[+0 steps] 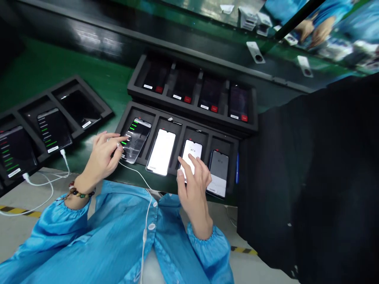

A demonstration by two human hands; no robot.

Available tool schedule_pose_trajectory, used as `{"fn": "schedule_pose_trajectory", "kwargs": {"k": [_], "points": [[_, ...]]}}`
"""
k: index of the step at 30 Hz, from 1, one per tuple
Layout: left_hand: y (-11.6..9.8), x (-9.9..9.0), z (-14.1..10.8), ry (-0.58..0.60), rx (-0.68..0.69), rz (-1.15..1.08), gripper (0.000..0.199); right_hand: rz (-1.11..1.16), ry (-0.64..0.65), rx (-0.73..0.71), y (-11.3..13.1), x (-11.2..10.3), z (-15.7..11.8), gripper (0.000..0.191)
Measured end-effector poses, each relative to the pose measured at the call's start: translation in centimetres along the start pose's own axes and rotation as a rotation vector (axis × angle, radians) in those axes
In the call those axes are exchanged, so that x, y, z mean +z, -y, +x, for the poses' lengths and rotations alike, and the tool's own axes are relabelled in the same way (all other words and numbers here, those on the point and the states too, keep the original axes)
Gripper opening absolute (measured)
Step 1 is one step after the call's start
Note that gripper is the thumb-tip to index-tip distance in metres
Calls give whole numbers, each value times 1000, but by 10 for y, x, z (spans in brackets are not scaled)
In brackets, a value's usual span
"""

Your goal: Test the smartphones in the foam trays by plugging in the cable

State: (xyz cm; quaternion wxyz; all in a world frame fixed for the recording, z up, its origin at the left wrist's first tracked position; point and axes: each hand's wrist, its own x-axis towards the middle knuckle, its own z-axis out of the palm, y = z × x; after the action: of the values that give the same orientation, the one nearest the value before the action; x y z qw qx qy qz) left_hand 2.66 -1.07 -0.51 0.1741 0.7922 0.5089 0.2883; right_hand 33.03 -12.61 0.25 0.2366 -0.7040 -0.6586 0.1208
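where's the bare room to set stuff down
Bare green tabletop lies behind the left phone tray, bordered by the dark panel and back phone tray. Crowded: the front phone tray, with the left hand and right hand over its phones.

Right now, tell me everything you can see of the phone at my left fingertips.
The phone is a slim, dark, glossy slab with rounded corners, its glass-like screen facing up and lit with green and white lines too small to read. It lies slanted at the leftmost compartment of the nearer dark tray. Your left hand has its index fingertip at the screen; whether it presses is unclear. A white cable reaches the phone's lower end, though the plug isn't clear.
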Motion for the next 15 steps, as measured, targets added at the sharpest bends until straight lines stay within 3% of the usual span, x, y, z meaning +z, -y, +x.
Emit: {"fn": "schedule_pose_trajectory", "kwargs": {"k": [4,9,11,15], "points": [[1,0,0,0,-10,7,29,3,-16,23,-6,-2,-2,43],[-12,-17,-8,-35,-84,-131,33,26,-49,19,-15,-6,1,42],[-22,-24,-13,84,-152,-270,37,32,-72,39,-21,-9,4,43],[-44,-23,-23,530,-287,-520,54,29,-114,92,-33,-17,13,46]]}}
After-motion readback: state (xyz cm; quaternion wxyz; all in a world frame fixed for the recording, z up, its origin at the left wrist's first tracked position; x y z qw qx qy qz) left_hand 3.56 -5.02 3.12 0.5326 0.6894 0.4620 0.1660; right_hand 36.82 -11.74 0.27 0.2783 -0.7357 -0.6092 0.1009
